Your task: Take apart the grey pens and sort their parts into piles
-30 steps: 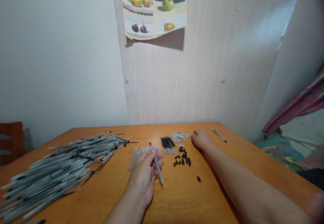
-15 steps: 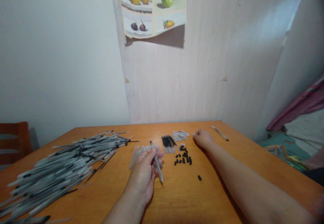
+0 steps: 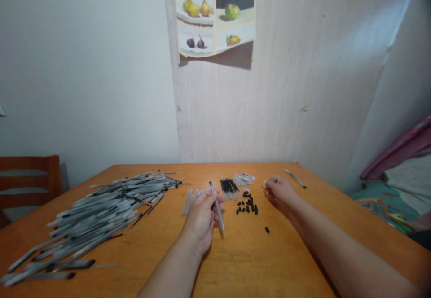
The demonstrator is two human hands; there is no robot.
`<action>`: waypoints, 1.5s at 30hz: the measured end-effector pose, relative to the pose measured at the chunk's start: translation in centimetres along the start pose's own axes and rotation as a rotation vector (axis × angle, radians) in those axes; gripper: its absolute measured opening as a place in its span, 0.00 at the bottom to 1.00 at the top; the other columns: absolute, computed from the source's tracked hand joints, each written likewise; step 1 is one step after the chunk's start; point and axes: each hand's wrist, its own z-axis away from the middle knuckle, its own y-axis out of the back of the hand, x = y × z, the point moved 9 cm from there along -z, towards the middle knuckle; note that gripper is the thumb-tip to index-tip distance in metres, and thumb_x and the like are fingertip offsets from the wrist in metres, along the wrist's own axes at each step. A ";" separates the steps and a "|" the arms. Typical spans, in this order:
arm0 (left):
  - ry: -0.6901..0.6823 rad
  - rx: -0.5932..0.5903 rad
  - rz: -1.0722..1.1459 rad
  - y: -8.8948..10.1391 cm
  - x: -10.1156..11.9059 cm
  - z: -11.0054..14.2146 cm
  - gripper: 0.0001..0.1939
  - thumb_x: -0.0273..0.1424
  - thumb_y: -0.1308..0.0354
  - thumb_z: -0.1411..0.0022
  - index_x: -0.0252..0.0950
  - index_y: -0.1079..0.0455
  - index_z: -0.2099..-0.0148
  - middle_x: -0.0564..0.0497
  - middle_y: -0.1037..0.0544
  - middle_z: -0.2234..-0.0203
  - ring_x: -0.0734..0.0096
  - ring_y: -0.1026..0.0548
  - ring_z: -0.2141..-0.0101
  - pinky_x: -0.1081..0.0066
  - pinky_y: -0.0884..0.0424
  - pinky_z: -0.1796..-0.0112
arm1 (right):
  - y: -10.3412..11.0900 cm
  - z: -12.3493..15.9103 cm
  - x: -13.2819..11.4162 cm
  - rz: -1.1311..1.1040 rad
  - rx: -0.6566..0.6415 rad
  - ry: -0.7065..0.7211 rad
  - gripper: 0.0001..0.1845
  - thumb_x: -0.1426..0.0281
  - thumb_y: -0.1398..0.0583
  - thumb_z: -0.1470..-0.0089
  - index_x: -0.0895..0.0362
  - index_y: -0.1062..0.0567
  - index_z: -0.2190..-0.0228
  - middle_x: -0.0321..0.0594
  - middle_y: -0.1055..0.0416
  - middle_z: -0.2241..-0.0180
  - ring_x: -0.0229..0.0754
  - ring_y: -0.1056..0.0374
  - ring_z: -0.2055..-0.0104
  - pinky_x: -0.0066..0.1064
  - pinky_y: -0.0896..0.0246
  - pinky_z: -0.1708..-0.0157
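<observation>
My left hand [image 3: 202, 215] is closed around a clear pen [image 3: 219, 215], its black end up and its tapered tip slanting down toward me. My right hand [image 3: 279, 190], fingers curled in a pinch, is just above the table to the right of the clear pen caps [image 3: 244, 179]. A small whitish piece that looks like a pen cap [image 3: 265, 182] peeks out at its fingertips; the rest is hidden. Between the hands lie black refills [image 3: 229, 186] with pale ends and a cluster of small black plugs [image 3: 248, 203]. Clear barrels [image 3: 187, 199] lie partly behind my left hand.
A large heap of pens [image 3: 104, 212] covers the table's left side. One capped pen [image 3: 295, 178] lies at the far right, and a single black plug [image 3: 267, 230] sits nearer me. A wooden chair [image 3: 30, 172] stands at the left; the wall borders the table's back edge.
My right hand has drawn slightly back and right from the caps, with its fingers more curled. My left hand keeps hold of the pen. The whole view has shifted a little.
</observation>
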 end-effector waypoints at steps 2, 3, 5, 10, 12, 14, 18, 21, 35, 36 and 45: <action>0.010 -0.009 -0.006 -0.2 -0.2 0.0 0.12 0.33 0.39 0.40 0.32 0.28 0.56 0.45 0.21 0.69 0.80 0.28 0.77 0.83 0.40 0.81 | -0.3 0.8 -0.6 -0.009 -0.021 -0.051 0.07 0.67 0.43 0.56 0.52 0.37 0.80 0.34 0.37 0.87 0.37 0.42 0.85 0.29 0.49 0.82; 0.017 -0.010 -0.007 -0.2 -0.2 0.1 0.12 0.32 0.39 0.40 0.32 0.28 0.56 0.44 0.21 0.69 0.80 0.27 0.77 0.83 0.40 0.81 | -0.4 1.2 -1.0 -0.010 -0.031 -0.069 0.06 0.67 0.43 0.56 0.53 0.36 0.80 0.35 0.36 0.86 0.37 0.41 0.84 0.28 0.48 0.82; 0.031 -0.017 -0.008 -0.4 -0.4 0.2 0.12 0.32 0.39 0.40 0.32 0.29 0.55 0.44 0.20 0.69 0.80 0.27 0.78 0.83 0.40 0.81 | -0.8 2.1 -2.2 -0.032 -0.058 -0.085 0.05 0.68 0.42 0.57 0.55 0.33 0.78 0.34 0.34 0.84 0.35 0.41 0.83 0.27 0.48 0.81; 0.063 -0.071 0.011 -1.0 -0.4 0.6 0.11 0.31 0.40 0.39 0.31 0.29 0.55 0.43 0.20 0.67 0.79 0.26 0.77 0.82 0.37 0.79 | -2.6 5.3 -5.6 -0.277 -0.135 -0.135 0.09 0.68 0.35 0.60 0.57 0.29 0.74 0.29 0.36 0.81 0.30 0.44 0.81 0.22 0.51 0.82; 0.065 -0.078 0.036 -1.1 -0.3 0.6 0.11 0.31 0.40 0.39 0.31 0.29 0.55 0.43 0.20 0.68 0.79 0.26 0.77 0.82 0.36 0.79 | -3.5 6.7 -6.7 -0.345 -0.167 -0.153 0.10 0.68 0.34 0.57 0.57 0.29 0.73 0.30 0.34 0.80 0.29 0.43 0.81 0.21 0.50 0.83; 0.065 -0.067 0.063 -1.1 -0.2 0.6 0.10 0.31 0.41 0.38 0.32 0.30 0.55 0.44 0.20 0.70 0.78 0.26 0.77 0.82 0.35 0.79 | -4.3 8.0 -7.2 -0.421 -0.196 -0.211 0.09 0.69 0.35 0.55 0.58 0.30 0.73 0.36 0.28 0.76 0.31 0.35 0.77 0.20 0.42 0.80; 0.050 -0.029 0.111 -0.6 0.2 0.3 0.09 0.32 0.41 0.38 0.33 0.31 0.56 0.45 0.21 0.71 0.77 0.26 0.77 0.81 0.36 0.80 | -5.5 9.5 -7.5 -0.508 -0.238 -0.272 0.10 0.72 0.35 0.54 0.57 0.33 0.72 0.45 0.23 0.69 0.37 0.26 0.69 0.25 0.30 0.70; 0.014 0.003 0.124 -0.1 0.5 0.0 0.08 0.32 0.41 0.37 0.34 0.32 0.58 0.45 0.21 0.71 0.75 0.25 0.76 0.80 0.35 0.80 | -6.2 9.9 -7.8 -0.493 -0.270 -0.232 0.14 0.71 0.33 0.56 0.57 0.34 0.70 0.42 0.23 0.71 0.37 0.26 0.73 0.24 0.32 0.74; -0.100 0.075 0.184 1.3 1.9 -0.5 0.08 0.31 0.40 0.38 0.35 0.34 0.58 0.45 0.21 0.68 0.75 0.24 0.73 0.80 0.33 0.77 | -10.6 13.6 -8.2 -0.285 -0.563 -0.093 0.16 0.61 0.35 0.52 0.54 0.36 0.70 0.28 0.35 0.83 0.33 0.40 0.83 0.25 0.43 0.81; -0.103 0.074 0.186 1.3 1.9 -0.4 0.08 0.32 0.40 0.38 0.35 0.34 0.59 0.45 0.21 0.68 0.75 0.24 0.73 0.80 0.33 0.77 | -10.7 13.7 -8.1 -0.281 -0.562 -0.099 0.15 0.61 0.35 0.52 0.54 0.36 0.71 0.28 0.35 0.82 0.32 0.40 0.83 0.25 0.43 0.81; -0.141 0.076 0.169 1.3 2.2 -0.5 0.11 0.34 0.37 0.41 0.36 0.36 0.63 0.46 0.22 0.68 0.75 0.25 0.73 0.80 0.33 0.76 | -11.5 14.5 -7.6 -0.244 -0.614 -0.166 0.19 0.54 0.36 0.50 0.58 0.31 0.69 0.32 0.31 0.80 0.31 0.38 0.83 0.23 0.47 0.83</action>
